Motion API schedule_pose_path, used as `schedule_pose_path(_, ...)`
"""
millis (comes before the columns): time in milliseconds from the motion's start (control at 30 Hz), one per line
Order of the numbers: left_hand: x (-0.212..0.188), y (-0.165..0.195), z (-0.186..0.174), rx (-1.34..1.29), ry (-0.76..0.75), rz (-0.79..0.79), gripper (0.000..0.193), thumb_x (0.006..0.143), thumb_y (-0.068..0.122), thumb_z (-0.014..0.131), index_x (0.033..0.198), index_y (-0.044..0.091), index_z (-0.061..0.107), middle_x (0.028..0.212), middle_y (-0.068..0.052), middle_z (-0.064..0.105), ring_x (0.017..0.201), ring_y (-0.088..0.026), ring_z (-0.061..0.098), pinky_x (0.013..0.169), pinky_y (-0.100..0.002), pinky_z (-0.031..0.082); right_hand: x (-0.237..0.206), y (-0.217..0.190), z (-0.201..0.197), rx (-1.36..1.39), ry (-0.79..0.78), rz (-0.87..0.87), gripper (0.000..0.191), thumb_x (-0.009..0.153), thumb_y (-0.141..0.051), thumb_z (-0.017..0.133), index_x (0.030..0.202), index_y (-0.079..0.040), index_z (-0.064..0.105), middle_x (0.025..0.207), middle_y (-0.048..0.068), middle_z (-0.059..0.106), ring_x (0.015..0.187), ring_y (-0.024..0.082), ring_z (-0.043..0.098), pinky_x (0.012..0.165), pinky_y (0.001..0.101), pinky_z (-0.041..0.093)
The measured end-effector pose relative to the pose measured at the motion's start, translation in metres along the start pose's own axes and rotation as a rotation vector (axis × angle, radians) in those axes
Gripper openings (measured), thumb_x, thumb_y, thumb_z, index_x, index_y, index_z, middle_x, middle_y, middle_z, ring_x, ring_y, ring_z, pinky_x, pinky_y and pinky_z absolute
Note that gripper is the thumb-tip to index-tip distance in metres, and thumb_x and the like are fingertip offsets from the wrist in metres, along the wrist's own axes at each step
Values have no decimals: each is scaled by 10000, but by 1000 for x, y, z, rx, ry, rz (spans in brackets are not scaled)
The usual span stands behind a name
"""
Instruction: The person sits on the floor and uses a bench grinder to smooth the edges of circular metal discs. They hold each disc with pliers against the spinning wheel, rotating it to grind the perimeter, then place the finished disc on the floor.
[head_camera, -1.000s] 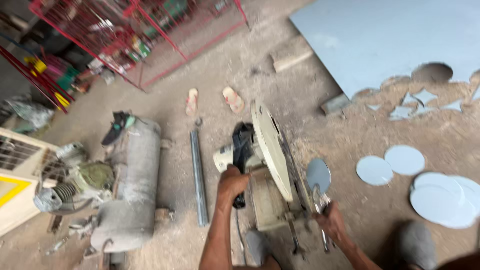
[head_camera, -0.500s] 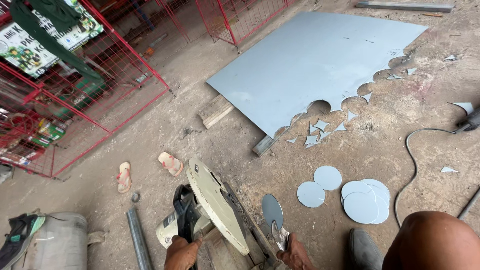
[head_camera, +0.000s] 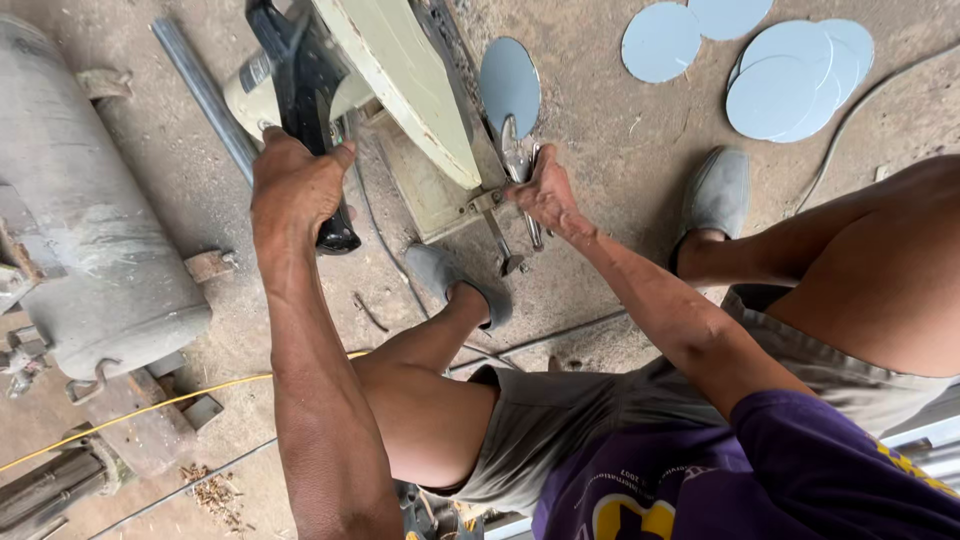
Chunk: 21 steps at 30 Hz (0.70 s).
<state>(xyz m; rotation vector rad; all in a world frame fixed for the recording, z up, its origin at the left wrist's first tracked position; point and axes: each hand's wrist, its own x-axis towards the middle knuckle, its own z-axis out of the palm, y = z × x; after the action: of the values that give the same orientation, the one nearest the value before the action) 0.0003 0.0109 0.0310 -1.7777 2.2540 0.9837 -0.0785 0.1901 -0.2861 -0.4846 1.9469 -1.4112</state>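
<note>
My left hand (head_camera: 298, 185) grips the black handle (head_camera: 300, 90) of a chop saw whose cream blade guard (head_camera: 410, 85) is raised above its base (head_camera: 430, 195). My right hand (head_camera: 545, 190) holds locking pliers (head_camera: 518, 165) that clamp a round blue-grey metal disc (head_camera: 508, 85), set on edge beside the saw blade. I am squatting, with both knees and grey shoes (head_camera: 715, 195) in view below the saw.
Several cut metal discs (head_camera: 785, 75) lie on the dirt floor at upper right, with a cable (head_camera: 860, 110) running past them. A grey cylindrical tank (head_camera: 85, 210) lies at left, a metal pipe (head_camera: 205, 95) beside it. A yellow cord (head_camera: 150, 410) crosses the floor.
The view has swung down from the big metal sheet and red cages onto my arms and the saw. Both hands keep their hold on handle and pliers.
</note>
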Motion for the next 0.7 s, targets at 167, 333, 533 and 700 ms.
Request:
schedule_pose_path(167, -22, 7, -4, -24, 27, 29, 583, 894, 202, 727, 1256, -132, 414, 927, -252, 671, 610, -267, 731, 389, -287, 603, 1, -3, 6, -82, -48, 75, 487, 843, -68, 746, 1057, -36, 310, 749, 109, 609, 607, 175, 577, 460, 302, 494)
schedule_pose_path(333, -19, 2, 0, -33, 33, 41, 526, 890, 202, 734, 1226, -98, 462, 879, -211, 692, 586, -245, 711, 390, -294, 593, 0, -3, 11, -78, -49, -66, 637, 753, -95, 840, 1050, -31, 281, 760, 161, 602, 727, 195, 575, 559, 351, 577)
schedule_pose_path(533, -20, 3, 3, 9, 57, 73, 508, 879, 212, 763, 1197, -82, 498, 869, -167, 693, 609, -216, 701, 410, -311, 601, -13, 2, 16, -186, 6, -101, 642, 778, -180, 820, 1063, -16, 269, 790, 210, 632, 689, 307, 664, 643, 401, 555)
schedule_pose_path(700, -19, 0, 3, 32, 56, 65, 512, 888, 217, 761, 1200, -85, 490, 890, -161, 681, 618, -229, 711, 415, -323, 607, -22, 11, 4, -247, -76, -6, 573, 781, -104, 757, 1089, -7, 283, 792, 236, 634, 707, 344, 668, 660, 442, 556)
